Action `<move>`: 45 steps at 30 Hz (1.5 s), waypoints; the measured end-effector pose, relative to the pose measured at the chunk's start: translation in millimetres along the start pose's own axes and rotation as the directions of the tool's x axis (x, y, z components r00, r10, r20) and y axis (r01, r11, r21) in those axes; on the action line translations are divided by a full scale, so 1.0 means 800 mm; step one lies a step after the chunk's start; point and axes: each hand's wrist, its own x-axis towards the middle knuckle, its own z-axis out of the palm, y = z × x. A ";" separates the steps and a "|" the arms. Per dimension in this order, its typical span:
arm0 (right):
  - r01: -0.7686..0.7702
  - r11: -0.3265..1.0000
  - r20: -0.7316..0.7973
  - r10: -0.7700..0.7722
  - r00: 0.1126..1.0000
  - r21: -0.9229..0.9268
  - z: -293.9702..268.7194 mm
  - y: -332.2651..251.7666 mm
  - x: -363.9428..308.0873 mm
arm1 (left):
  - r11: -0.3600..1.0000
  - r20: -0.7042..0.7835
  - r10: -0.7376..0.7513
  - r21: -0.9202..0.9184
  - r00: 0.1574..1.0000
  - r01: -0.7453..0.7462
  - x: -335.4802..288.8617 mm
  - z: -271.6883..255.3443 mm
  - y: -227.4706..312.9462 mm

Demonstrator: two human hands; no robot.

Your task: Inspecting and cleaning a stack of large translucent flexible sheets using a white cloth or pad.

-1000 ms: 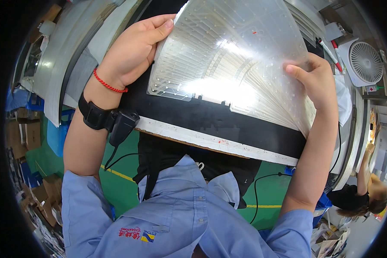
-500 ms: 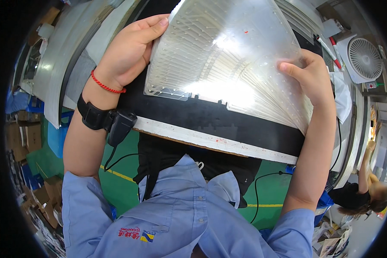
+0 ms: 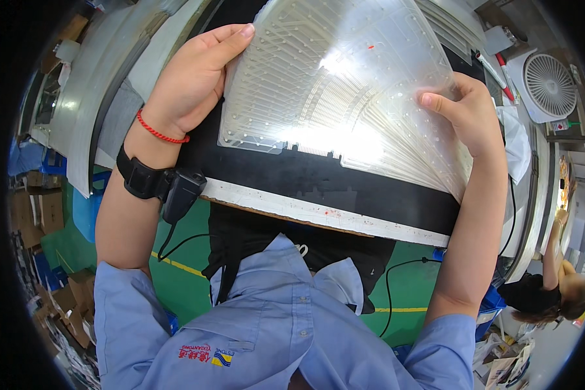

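Note:
A stack of translucent plastic sheets (image 3: 292, 97), printed with fine lines and dots, is fanned out over the black tabletop (image 3: 260, 172). My left hand (image 3: 198, 75) pinches the left edge of the stack, thumb on top and fingers underneath. At the right edge, my right hand (image 3: 465, 114) grips the sheets with its thumb on the upper face; its other fingers are mostly behind them. Strong glare whitens the middle of the stack. A small red mark shows on the top sheet.
A white fan (image 3: 549, 88) stands at the far right, near red and white markers (image 3: 494, 73). More sheets (image 3: 445, 29) lie behind the stack. Cardboard boxes (image 3: 49, 208) are at the left. A co-worker (image 3: 539, 292) is at the right. A cable hangs from my left wrist strap (image 3: 140, 175).
The left part of the stack has shifted and tilted slightly, so the glare on it differs. Both hands keep their hold in nearly the same place.

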 end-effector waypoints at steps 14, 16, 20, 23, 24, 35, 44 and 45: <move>-0.021 1.000 -0.015 0.021 1.000 -0.002 -0.002 -0.003 -0.002 | 0.999 0.073 0.034 -0.018 0.997 -0.033 -0.002 -0.005 0.000; -0.021 1.000 -0.005 0.021 1.000 0.010 -0.002 -0.003 -0.002 | 0.999 0.052 0.046 -0.009 0.998 -0.046 -0.001 -0.006 -0.002; -0.009 1.000 -0.007 0.010 1.000 0.025 -0.002 -0.002 0.000 | 0.998 -0.052 0.061 -0.006 0.997 -0.061 -0.003 0.008 0.003; -0.032 0.999 -0.008 0.032 0.999 0.005 -0.003 -0.008 -0.001 | 1.000 -0.015 0.015 -0.019 1.000 -0.016 -0.002 0.002 0.002; -0.042 0.999 -0.012 0.042 0.999 -0.003 -0.003 -0.008 -0.002 | 1.000 -0.012 0.005 0.008 1.000 -0.004 -0.001 0.001 0.001; -0.024 0.999 -0.038 0.023 0.999 -0.024 -0.004 0.001 0.002 | 0.999 -0.015 -0.029 0.040 0.999 0.030 -0.003 0.005 0.002; -0.063 0.997 -0.065 0.060 0.996 -0.042 -0.003 -0.006 0.000 | 0.994 0.025 -0.083 0.073 0.996 0.081 -0.001 0.000 0.000; -0.041 0.999 -0.061 0.039 0.997 -0.021 -0.003 -0.004 0.000 | 0.993 -0.002 -0.089 0.076 0.996 0.089 -0.001 0.002 0.000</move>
